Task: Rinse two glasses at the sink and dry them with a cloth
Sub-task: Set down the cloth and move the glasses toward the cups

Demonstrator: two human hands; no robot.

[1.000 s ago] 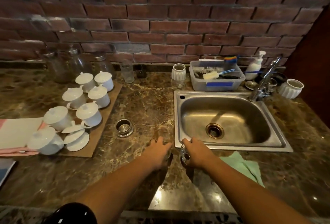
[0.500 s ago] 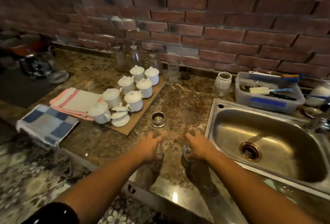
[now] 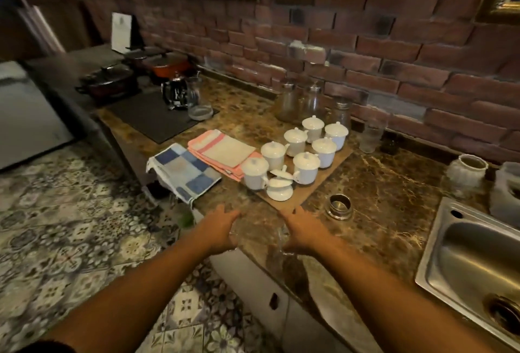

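While both arms are reaching over the worktop [image 3: 394, 184] edge, the left hand [image 3: 222, 230] is curling round a clear glass [image 3: 235, 233], and the right hand [image 3: 302, 236] is gripping a second glass [image 3: 281, 237]; blur is hiding the rims. Blue checked cloth [image 3: 184, 171] is lying ahead-left of the left hand, sink [image 3: 464, 262] well right.
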